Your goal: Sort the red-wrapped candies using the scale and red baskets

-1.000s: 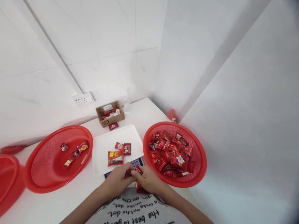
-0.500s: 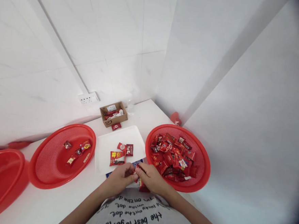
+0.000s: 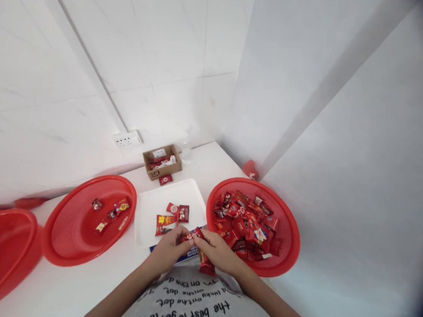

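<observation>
My left hand (image 3: 169,249) and my right hand (image 3: 219,252) meet close to my body, fingers closed on a small red snack packet (image 3: 195,234) pinched between them. Below my right palm hangs another red packet (image 3: 207,265); whether that hand grips it too I cannot tell. Just beyond my hands, a white tray (image 3: 148,224) holds a larger red and yellow packet (image 3: 165,225) and two small red packets (image 3: 183,213). Under the tray's near edge a blue printed sheet or packet (image 3: 190,252) shows in part.
To the right, a red mesh basket (image 3: 294,236) is heaped with red packets. A second red basket (image 3: 70,235) at left holds several packets. A red tub (image 3: 5,260) stands at far left. Behind the tray is a cardboard box (image 3: 170,171) with red packets.
The packet between my hands has come up and shows more fully above my fingertips. More of the second packet shows beneath my right hand. The view has shifted slightly.
</observation>
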Tool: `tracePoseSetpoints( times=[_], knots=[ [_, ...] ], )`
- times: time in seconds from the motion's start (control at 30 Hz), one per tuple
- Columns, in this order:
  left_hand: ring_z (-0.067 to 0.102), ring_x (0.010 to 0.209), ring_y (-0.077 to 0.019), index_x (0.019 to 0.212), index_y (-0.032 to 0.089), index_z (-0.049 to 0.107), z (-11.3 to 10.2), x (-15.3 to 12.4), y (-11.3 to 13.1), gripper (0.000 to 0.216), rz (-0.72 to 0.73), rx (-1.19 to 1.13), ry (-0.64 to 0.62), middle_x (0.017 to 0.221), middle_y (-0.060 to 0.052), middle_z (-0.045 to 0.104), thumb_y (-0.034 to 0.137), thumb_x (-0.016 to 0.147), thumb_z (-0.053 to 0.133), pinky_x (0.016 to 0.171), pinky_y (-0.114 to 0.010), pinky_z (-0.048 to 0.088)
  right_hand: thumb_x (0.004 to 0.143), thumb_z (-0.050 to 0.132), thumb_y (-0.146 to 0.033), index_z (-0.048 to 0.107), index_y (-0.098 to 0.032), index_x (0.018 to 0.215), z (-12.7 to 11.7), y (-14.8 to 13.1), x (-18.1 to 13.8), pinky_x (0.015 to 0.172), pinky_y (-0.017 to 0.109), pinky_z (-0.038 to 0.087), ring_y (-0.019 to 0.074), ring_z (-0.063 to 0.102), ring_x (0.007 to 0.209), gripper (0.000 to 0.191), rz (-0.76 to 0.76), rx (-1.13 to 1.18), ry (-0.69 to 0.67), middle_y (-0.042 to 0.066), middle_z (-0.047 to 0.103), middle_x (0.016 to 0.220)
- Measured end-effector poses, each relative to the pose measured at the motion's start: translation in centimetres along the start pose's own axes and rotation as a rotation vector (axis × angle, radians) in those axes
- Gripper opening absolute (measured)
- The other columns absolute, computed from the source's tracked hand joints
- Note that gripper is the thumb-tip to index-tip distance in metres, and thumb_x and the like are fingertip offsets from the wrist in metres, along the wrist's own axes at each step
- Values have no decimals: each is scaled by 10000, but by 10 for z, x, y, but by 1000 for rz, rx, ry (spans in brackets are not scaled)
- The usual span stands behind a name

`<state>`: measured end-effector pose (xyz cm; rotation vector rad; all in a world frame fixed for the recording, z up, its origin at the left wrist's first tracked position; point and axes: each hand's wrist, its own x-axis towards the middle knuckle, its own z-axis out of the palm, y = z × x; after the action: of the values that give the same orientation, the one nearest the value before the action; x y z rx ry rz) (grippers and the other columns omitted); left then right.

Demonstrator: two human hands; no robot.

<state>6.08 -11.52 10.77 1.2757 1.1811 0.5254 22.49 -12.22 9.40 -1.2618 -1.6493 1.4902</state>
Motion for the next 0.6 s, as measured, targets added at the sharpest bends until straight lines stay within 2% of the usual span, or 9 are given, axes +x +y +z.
tracePoseSetpoints(
  times=[0.23, 0.4, 0.6],
  knots=[
    [432, 624, -121, 714, 174, 492, 3, -3, 12, 121, -29, 166, 20, 655, 32, 492, 285, 704, 539, 579, -232, 328, 731, 409, -157, 418, -180, 640, 2, 6, 2, 523, 205, 277, 93, 370, 577, 94, 35, -7, -30, -54, 406, 605],
    [459, 621, -133, 693, 180, 510, 2, -6, 11, 80, -2, 289, 8, 633, 27, 514, 251, 709, 477, 571, -236, 326, 720, 437, -164, 432, -172, 632, 4, 4, -1, 518, 203, 249, 92, 391, 586, 89, 23, -160, -18, -50, 454, 605],
    [415, 582, -123, 631, 194, 445, 5, -8, 14, 69, 51, 360, 49, 583, 43, 451, 211, 697, 436, 551, -233, 308, 744, 440, -190, 466, -165, 636, 7, -5, -3, 494, 203, 238, 90, 396, 559, 113, 26, -213, 5, -47, 465, 589]
  ],
)
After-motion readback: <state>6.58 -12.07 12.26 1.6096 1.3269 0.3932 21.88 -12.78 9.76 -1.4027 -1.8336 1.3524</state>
